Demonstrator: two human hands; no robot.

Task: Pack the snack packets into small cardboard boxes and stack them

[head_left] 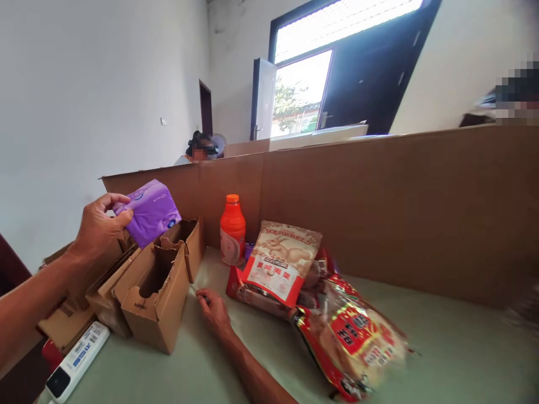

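Note:
Pinched at one corner between thumb and fingers, a purple pack of tissues (149, 213) hangs in my left hand (103, 219) above the open cardboard boxes. Below and right of it is a tall brown cardboard box (154, 303) with its top open. My right hand (214, 313) rests loosely curled on the table, just right of that box, with nothing visible in it. Beyond it stand an orange bottle (232, 230) and a nut snack bag (283, 261) printed with a squirrel. A red and yellow food bag (353, 342) lies to its right.
More cardboard boxes (112, 303) crowd the left side. A white device with a dark end (78, 365) lies in front of them. A cardboard partition (379, 207) runs along the table's (446, 348) far side. A person (201, 148) shows behind it.

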